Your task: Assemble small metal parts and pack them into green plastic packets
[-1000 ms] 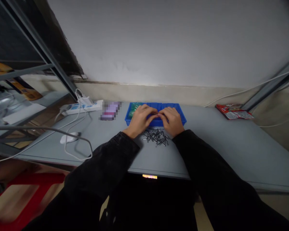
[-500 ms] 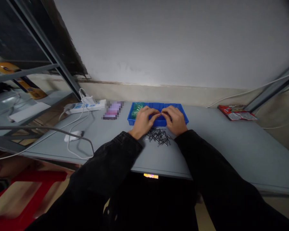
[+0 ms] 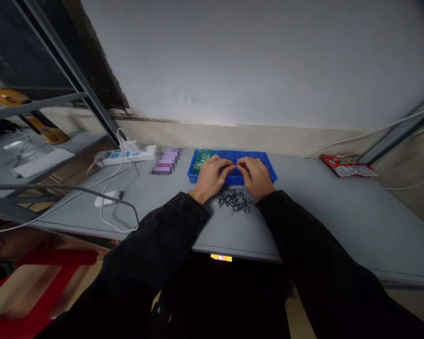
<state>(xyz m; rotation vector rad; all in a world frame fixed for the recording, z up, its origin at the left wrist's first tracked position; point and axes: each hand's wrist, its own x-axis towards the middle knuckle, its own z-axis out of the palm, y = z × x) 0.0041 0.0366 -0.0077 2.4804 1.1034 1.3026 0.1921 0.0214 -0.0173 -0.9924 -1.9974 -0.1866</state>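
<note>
My left hand (image 3: 211, 178) and my right hand (image 3: 257, 178) meet over the blue divided tray (image 3: 229, 181), both pinched at the fingertips. Between them runs a small thin shiny piece (image 3: 238, 165), with an end at each hand's fingers; its exact kind is too small to make out. Green plastic packaging (image 3: 200, 159) with pale slim pieces fills the tray's left compartment. On the table just in front of the tray lies a loose pile of dark, thin metal pin-like pieces (image 3: 233, 200). My hands hide part of the tray's middle and right compartments.
A white power strip (image 3: 127, 156) with cables and a blurred-out phone-like object (image 3: 166, 161) lie on the left of the grey table (image 3: 339, 212). Nearer sits a white plug-like block (image 3: 108, 198). A red packet (image 3: 346, 165) rests at the back right, by a metal post.
Both hands stay almost in place over the tray. The fingertips have shifted very slightly, and a little more of the thin piece shows between them.
</note>
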